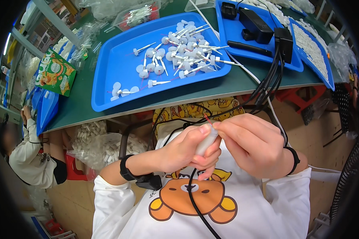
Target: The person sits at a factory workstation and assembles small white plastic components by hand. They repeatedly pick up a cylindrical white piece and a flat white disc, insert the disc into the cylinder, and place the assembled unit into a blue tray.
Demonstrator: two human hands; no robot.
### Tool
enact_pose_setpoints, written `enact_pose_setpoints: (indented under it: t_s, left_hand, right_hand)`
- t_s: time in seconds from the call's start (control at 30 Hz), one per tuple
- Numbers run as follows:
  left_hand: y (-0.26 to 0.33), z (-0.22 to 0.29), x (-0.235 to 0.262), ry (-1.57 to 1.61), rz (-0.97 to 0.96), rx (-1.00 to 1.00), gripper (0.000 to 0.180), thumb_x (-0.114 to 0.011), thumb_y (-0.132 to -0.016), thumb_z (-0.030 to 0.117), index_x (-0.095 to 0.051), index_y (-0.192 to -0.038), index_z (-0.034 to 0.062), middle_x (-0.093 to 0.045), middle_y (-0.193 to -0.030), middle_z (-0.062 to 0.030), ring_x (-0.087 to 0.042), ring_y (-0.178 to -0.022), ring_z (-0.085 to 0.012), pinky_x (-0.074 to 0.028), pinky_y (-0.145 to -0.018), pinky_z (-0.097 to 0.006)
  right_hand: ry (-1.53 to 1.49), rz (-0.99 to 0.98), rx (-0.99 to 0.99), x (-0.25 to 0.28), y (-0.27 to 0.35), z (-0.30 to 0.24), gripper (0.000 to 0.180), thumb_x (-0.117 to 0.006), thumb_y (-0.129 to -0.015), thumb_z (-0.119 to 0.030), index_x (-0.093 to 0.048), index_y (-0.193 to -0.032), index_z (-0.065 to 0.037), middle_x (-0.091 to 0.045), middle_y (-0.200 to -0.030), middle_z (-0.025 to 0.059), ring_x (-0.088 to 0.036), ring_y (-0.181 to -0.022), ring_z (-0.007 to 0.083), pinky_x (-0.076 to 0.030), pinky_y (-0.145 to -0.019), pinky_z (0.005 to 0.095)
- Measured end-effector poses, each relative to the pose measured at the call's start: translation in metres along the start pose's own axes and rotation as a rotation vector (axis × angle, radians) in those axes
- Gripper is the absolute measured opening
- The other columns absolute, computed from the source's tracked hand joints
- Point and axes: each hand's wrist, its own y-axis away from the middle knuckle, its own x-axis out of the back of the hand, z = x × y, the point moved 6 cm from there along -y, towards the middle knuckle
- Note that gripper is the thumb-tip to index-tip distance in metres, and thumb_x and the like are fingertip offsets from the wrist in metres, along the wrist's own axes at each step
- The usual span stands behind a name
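White cylinder clasped in the left hand

The left thumb lies along the cylinder's upper end, the other fingers curled round its lower side. At one o'clock on it, the right hand has thumb and index finger pressed together against the tip; whether they pinch the thin red strand just beside them, I cannot tell. The cylinder is at five o'clock from a blue tray of white rods with round discs. From the cylinder, a second blue tray bearing black devices lies at one o'clock, a green snack packet at ten
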Motion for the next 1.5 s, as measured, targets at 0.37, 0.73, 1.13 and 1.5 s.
enact_pose_setpoints:
  t_s: [0.37, 0.73, 1.13, 1.5]
  left_hand:
    - [0.0, 0.003, 0.001, -0.047, 0.034, 0.003, 0.05, -0.022, -0.092, 0.049, -0.03, -0.064, 0.0082, -0.026, -0.05, 0.001, -0.032, -0.041, -0.0125, -0.04, -0.045, -0.027]
    - [0.001, 0.002, 0.005, -0.084, 0.085, 0.025, 0.049, -0.022, -0.093, 0.047, -0.032, -0.064, 0.0078, -0.027, -0.049, 0.0007, -0.035, -0.04, -0.0126, -0.038, -0.044, -0.026]
    - [0.001, 0.01, 0.001, 0.054, -0.004, 0.02, 0.055, -0.018, -0.09, 0.056, -0.035, -0.068, 0.0087, -0.025, -0.049, 0.0027, -0.027, -0.041, -0.0089, -0.04, -0.042, -0.027]
    - [0.002, 0.01, 0.004, 0.193, 0.004, 0.008, 0.047, -0.027, -0.093, 0.049, -0.036, -0.07, 0.0094, -0.026, -0.048, 0.0039, -0.028, -0.041, -0.0075, -0.038, -0.042, -0.027]
  right_hand:
    - [-0.057, 0.004, -0.084, 0.001, -0.002, 0.004, 0.024, -0.063, -0.063, 0.006, -0.06, -0.087, 0.007, -0.059, -0.075, 0.014, -0.06, -0.063, 0.026, -0.049, -0.054, 0.03]
    - [-0.106, -0.023, -0.179, 0.0, -0.001, 0.01, 0.021, -0.063, -0.066, 0.005, -0.061, -0.088, 0.005, -0.06, -0.078, 0.0134, -0.061, -0.067, 0.0267, -0.05, -0.057, 0.0318]
    - [-0.255, -0.069, -0.289, 0.002, 0.0, 0.021, 0.021, -0.062, -0.073, 0.005, -0.062, -0.094, 0.003, -0.063, -0.081, 0.0139, -0.063, -0.07, 0.0257, -0.051, -0.059, 0.031]
    - [-0.202, -0.037, -0.134, -0.003, -0.002, 0.012, 0.032, -0.058, -0.063, 0.008, -0.062, -0.094, 0.004, -0.061, -0.082, 0.0128, -0.061, -0.068, 0.026, -0.05, -0.058, 0.0319]
